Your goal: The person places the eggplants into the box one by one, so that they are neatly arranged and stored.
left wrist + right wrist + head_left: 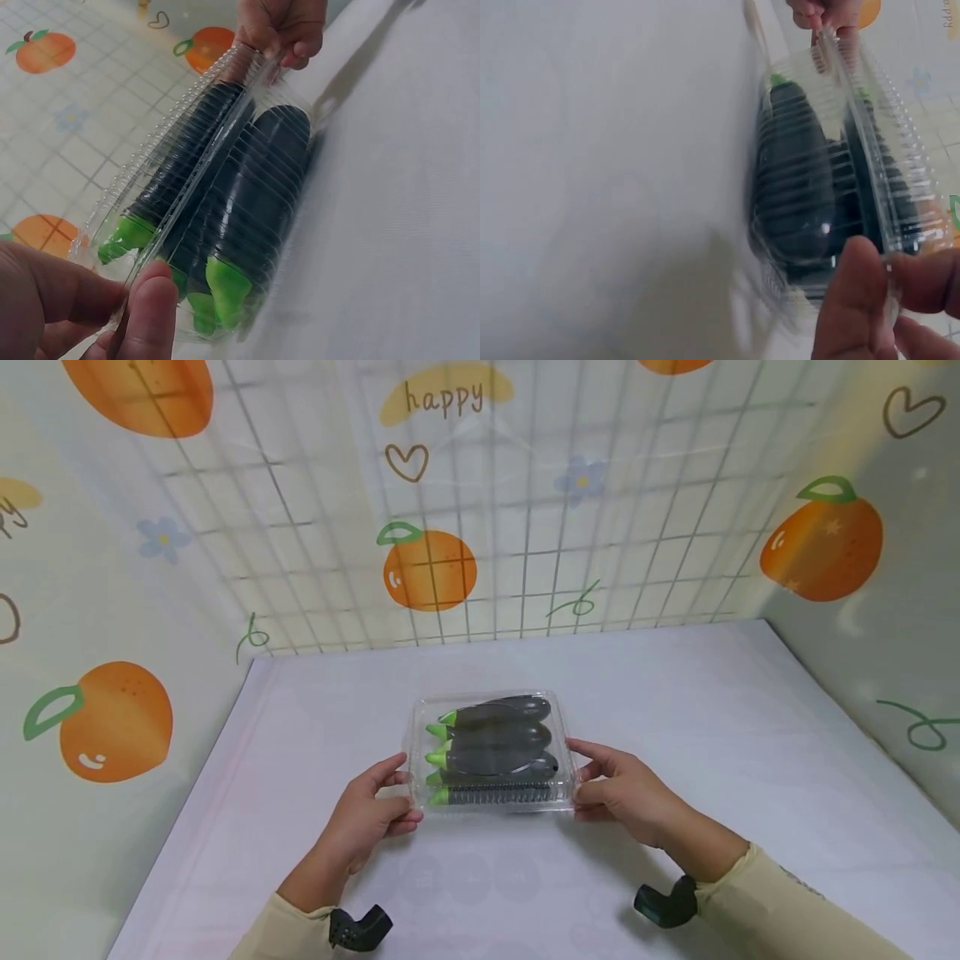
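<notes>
A clear plastic clamshell box, its lid closed, holds several dark eggplants with bright green stem ends pointing left. My left hand pinches the box's left edge between thumb and fingers. On the opposite side, my right hand pinches the right edge the same way. In the left wrist view the thumb presses on the rim where lid and base meet. The right wrist view shows the right thumb on that same rim, near the rounded ends of the eggplants.
A white-covered table lies beneath the box. Behind it and at both sides hangs a curtain printed with oranges, hearts and a grid. A dark wrist device sits at the left cuff, another dark device at the right.
</notes>
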### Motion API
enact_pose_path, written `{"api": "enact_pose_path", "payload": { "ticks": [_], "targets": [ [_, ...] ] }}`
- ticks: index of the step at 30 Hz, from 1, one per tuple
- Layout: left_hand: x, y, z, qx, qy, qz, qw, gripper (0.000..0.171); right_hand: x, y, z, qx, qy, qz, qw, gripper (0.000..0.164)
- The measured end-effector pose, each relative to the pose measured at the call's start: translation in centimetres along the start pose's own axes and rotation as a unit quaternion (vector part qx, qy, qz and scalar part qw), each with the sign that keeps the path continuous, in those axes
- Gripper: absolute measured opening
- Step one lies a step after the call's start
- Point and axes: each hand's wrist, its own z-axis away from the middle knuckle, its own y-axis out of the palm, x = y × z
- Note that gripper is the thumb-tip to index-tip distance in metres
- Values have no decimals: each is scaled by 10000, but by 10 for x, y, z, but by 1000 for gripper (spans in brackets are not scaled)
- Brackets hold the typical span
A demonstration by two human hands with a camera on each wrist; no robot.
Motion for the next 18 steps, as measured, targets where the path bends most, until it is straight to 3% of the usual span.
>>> {"api": "enact_pose_path", "payload": {
  "ticks": [7, 10, 13, 15, 18],
  "targets": [
    [1, -3, -2, 38, -12, 12, 10000, 68, -4, -2, -2, -35, 199, -121, 9997, 83],
    [1, -4, -2, 47, 14, -195, 9998, 65, 0, -2, -1, -15, 136, 445, 9989, 81],
    [-1, -7, -1, 9, 121, -753, 9971, 60, 6, -4, 2, -144, -17, 1346, 9908, 75],
    [-2, -10, -1, -144, 298, -1377, 9899, 56, 13, -5, 3, -317, -141, 1906, 9810, 70],
    [-7, -17, -2, -616, 705, -2366, 9671, 53, 23, -5, 4, -620, -486, 2554, 9636, 65]
  ]
}}
